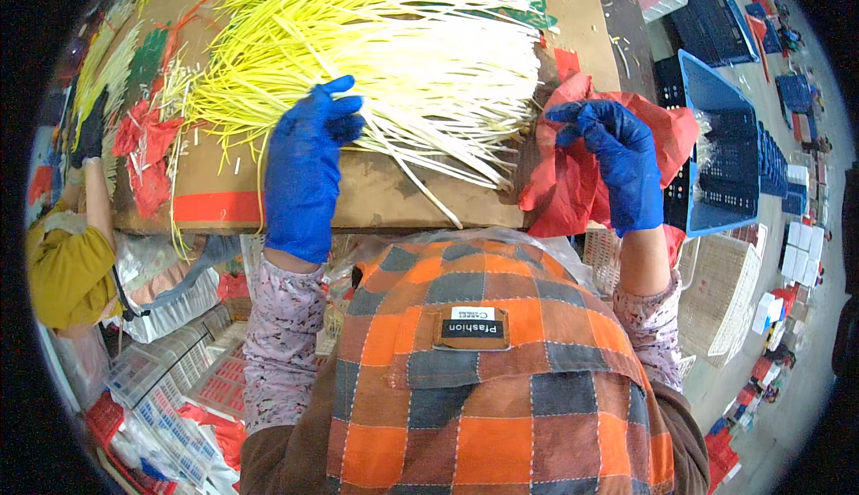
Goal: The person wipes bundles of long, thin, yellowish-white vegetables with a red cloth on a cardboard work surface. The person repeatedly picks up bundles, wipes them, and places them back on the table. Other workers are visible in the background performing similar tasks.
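A broad layer of yellow chives [402, 45] lies before me, with yellow leaf ends to the left and white stem ends to the right. My left hand [312, 159], in a blue glove, is at the near edge of the layer with its fingers partly curled. Several stalks run close to its fingertips; whether it grips any is hidden. One loose white stalk [423, 189] slants to the table's near edge. My right hand [614, 152], also blue-gloved, is over a crumpled red sheet [560, 186], fingers bent. I cannot tell whether it pinches anything.
Cardboard [376, 203] covers the table. Red scraps [144, 159] lie at left. Beyond them, another person's dark-gloved hand [90, 126] is at more chives. A blue crate [728, 152] stands at right, above a cream basket [721, 293]. Plastic baskets [161, 361] stand below left.
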Demonstrator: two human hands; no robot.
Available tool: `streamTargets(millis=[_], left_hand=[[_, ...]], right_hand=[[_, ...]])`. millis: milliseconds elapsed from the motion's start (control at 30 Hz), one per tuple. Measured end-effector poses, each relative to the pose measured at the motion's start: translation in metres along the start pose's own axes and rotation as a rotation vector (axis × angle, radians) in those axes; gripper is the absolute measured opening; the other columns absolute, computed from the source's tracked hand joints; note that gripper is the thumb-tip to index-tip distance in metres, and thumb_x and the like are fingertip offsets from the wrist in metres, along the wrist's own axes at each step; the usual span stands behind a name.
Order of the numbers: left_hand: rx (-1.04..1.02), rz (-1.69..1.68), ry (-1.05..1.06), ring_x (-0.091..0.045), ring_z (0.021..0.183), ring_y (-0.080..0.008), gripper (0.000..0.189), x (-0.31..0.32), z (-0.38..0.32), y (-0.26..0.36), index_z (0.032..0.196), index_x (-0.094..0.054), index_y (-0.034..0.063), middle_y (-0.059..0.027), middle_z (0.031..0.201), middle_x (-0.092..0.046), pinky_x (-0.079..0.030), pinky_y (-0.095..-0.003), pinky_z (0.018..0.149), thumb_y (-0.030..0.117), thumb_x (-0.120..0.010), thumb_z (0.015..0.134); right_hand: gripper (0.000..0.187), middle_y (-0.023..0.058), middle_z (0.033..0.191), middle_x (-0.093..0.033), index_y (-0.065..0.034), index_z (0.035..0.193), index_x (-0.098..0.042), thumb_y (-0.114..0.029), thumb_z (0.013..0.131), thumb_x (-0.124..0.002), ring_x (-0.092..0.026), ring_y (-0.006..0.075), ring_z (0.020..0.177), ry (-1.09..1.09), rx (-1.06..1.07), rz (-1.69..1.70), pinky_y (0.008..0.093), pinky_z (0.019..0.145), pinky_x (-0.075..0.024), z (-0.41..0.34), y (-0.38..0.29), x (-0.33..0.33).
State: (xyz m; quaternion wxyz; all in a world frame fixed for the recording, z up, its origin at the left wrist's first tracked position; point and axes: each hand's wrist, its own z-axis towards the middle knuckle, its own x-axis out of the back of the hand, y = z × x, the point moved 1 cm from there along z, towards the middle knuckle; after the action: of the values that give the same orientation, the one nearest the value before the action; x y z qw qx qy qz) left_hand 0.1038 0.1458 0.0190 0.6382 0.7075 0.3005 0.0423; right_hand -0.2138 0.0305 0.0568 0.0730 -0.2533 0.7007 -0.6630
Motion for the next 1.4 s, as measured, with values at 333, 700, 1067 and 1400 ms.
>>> streamTargets(millis=[333,700,1067,1400], left_hand=[[0.047,0.904,-0.195,-0.065,0.093,-0.0208,0.039,-0.013,-0.017,-0.026,0.13,-0.063,0.0115,-0.0116,0.117,-0.069,-0.051,-0.0335,0.083,0.024,-0.066,0.094],[-0.936,1.566,-0.509,-0.049,0.123,-0.0317,0.035,-0.003,-0.011,-0.072,0.114,-0.07,0.0154,-0.0076,0.133,-0.059,-0.036,-0.0479,0.106,0.012,-0.064,0.08],[-0.889,1.459,-0.47,-0.052,0.116,-0.0318,0.033,0.003,-0.013,-0.084,0.113,-0.071,0.0145,-0.0092,0.133,-0.058,-0.039,-0.048,0.102,0.011,-0.064,0.08],[-0.878,1.429,-0.283,-0.051,0.119,-0.0327,0.03,-0.006,-0.024,-0.108,0.11,-0.07,0.012,-0.0108,0.134,-0.058,-0.036,-0.0539,0.108,0.016,-0.063,0.082]], right_hand=[[0.088,0.0131,0.146,-0.05,-0.0264,0.15,-0.043,-0.028,0.071,-0.081,-0.058,0.0414,0.116,0.035,0.28,-1.34,0.0457,0.093,-0.0493,-0.034,0.039,-0.025],[0.064,0.0126,0.141,-0.058,-0.0124,0.141,-0.056,-0.005,0.079,-0.069,-0.059,0.0324,0.122,-0.006,0.36,-0.795,0.0377,0.099,-0.0471,-0.035,-0.012,-0.016],[0.01,0.0091,0.083,-0.069,-0.0117,0.08,-0.071,-0.021,0.08,-0.071,-0.066,0.0319,0.078,0.011,0.434,-1.061,0.0442,0.067,-0.052,0.049,0.061,-0.062],[0.025,-0.0008,0.099,-0.07,-0.0046,0.113,-0.072,-0.022,0.099,-0.061,-0.057,0.0059,0.082,0.142,0.188,0.252,0.0204,0.074,-0.0417,0.063,-0.053,-0.079]])
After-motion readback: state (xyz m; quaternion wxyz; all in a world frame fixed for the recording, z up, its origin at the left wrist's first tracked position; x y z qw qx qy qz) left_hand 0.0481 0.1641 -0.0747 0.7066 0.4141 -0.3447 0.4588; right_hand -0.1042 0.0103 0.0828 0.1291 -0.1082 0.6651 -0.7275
